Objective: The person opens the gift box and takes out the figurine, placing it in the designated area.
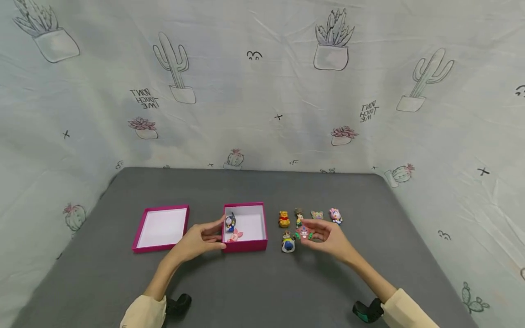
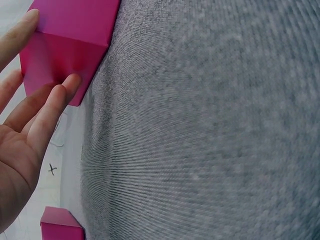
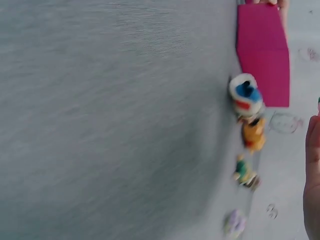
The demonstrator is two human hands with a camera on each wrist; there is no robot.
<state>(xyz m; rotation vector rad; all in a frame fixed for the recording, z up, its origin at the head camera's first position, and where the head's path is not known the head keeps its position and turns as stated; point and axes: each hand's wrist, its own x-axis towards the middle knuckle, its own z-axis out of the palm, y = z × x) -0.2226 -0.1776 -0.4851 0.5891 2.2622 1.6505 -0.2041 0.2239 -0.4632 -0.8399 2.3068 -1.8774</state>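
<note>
An open magenta box with a white inside holds a blue-and-grey figurine and a pink figurine along its left side. My left hand rests against the box's left wall, its fairly straight fingers touching the magenta side in the left wrist view. Between thumb and fingers, my right hand pinches a pink figurine with green parts, to the right of the box. In the right wrist view only an edge of the right hand shows, and the held figurine is almost wholly out of frame.
Right of the box are a yellow bear figurine, a figurine with a blue-and-white front, a green-and-yellow one, a cat-eared one and a pink-and-white one. The lid lies left on the grey table.
</note>
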